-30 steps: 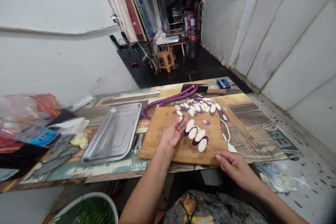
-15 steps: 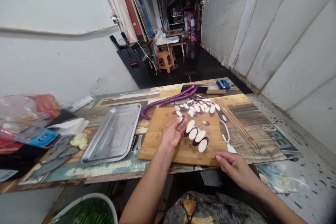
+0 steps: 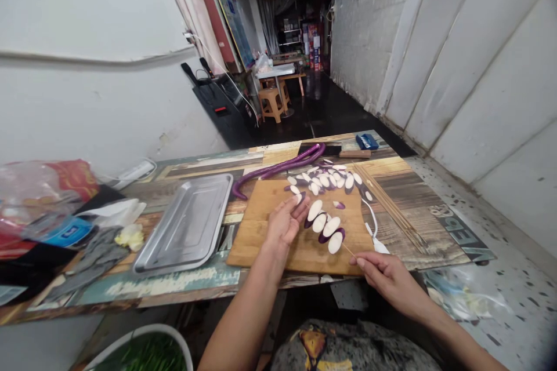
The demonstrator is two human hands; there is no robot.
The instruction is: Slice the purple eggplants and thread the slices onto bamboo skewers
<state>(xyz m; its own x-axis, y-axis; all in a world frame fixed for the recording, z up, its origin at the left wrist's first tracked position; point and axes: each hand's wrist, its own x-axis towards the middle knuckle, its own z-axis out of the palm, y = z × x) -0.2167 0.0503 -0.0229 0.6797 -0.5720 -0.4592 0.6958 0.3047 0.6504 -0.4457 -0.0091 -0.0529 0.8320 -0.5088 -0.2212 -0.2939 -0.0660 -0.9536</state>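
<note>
My right hand [image 3: 385, 272] pinches the bare lower end of a thin wooden skewer [image 3: 348, 251]. Several oval eggplant slices [image 3: 331, 226], white with purple skin edges, are threaded along it above the cutting board [image 3: 256, 220]. Just left of the skewer's upper end, my left hand [image 3: 285, 217] has its fingers closed around another eggplant slice [image 3: 300, 198]. The skewer's tip is hidden by the slices or too thin to make out. A pile of cut eggplant slices [image 3: 333, 178] lies along the board's far edge, and one small purple end piece [image 3: 339, 205] rests nearer.
Left of the board lies a metal tray [image 3: 185, 226]. Long whole eggplants [image 3: 282, 168], a knife [image 3: 354, 153] and a blue box [image 3: 366, 141] lie behind it. Loose skewers [image 3: 391, 208] and a white cable [image 3: 373, 217] are on the right. A tub of greens [image 3: 150, 353] stands below left.
The view has shifted very slightly. Both hands, the skewer and the slices keep nearly the same positions.
</note>
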